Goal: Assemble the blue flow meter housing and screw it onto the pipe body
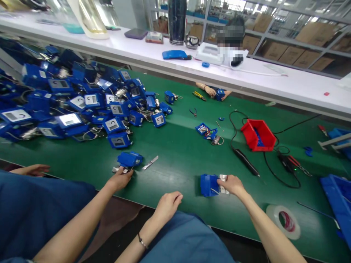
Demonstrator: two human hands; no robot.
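My right hand (233,184) is closed on a blue meter box (208,185) at the front of the green table. Its fingers grip the silvery fitting end, and the box lies on the tabletop with a pale cable beside it. My left hand (168,205), a bracelet on its wrist, hovers by the table's front edge with curled fingers and nothing visible in them. An opened blue meter box (206,131) with its wires exposed lies farther back. Right of my right hand, a black electric screwdriver (246,163) rests on the table.
A large heap of blue meter boxes (90,100) covers the left. A co-worker's hand (120,179) touches another box (129,159); a person's hands (210,91) work across the table. Around the right stand a red bin (258,135), tape roll (283,221) and blue crate (336,204).
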